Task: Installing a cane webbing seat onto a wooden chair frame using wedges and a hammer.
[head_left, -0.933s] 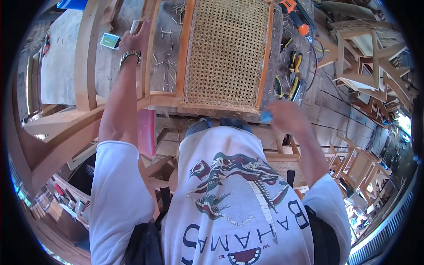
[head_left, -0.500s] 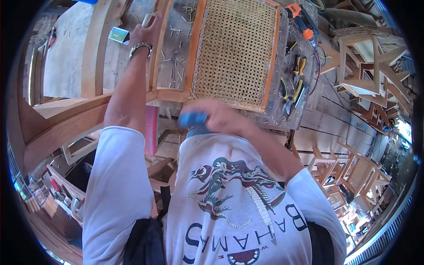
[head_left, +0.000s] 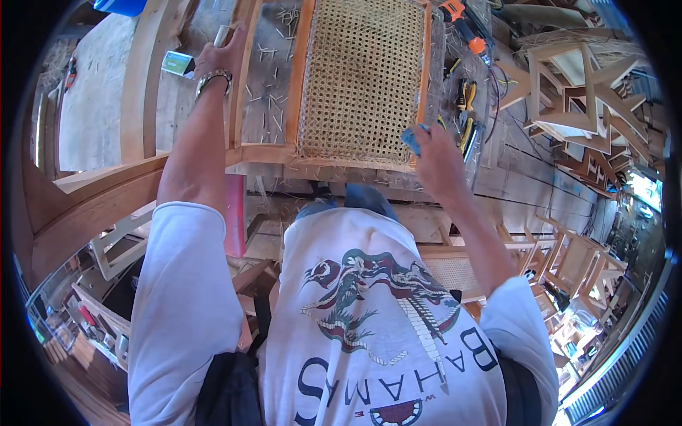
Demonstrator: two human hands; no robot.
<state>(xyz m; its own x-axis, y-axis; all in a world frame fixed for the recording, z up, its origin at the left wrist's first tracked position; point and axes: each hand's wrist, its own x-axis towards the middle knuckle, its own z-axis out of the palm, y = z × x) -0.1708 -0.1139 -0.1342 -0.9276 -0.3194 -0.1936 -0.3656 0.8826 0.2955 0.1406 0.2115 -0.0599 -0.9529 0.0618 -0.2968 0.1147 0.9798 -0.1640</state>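
My right hand [head_left: 437, 155] is closed around a blue cloth-like wad [head_left: 412, 139], at the near right corner of the woven cane panel [head_left: 362, 78]. An orange-brown wooden frame [head_left: 302, 67] borders the panel. Farther left, my left hand [head_left: 219, 58] is closed around a short pale cylinder [head_left: 222, 34] that sticks out between thumb and fingers. What kind of thing it is, I cannot tell. That hand lies against the long wooden rail [head_left: 240, 85] of the chair frame; a watch [head_left: 214, 79] circles the wrist.
Pliers [head_left: 465, 96] and other hand tools lie right of the panel, below an orange and black power tool [head_left: 462, 25]. Cane scraps [head_left: 273, 92] litter the tabletop. A small green and white box [head_left: 177, 64] sits left of my left hand. Wooden chair frames [head_left: 575, 92] are piled at right.
My right hand has swung from in front of my body, below the panel's near edge, out to its near right corner with the blue wad. My left hand keeps its place on the rail.
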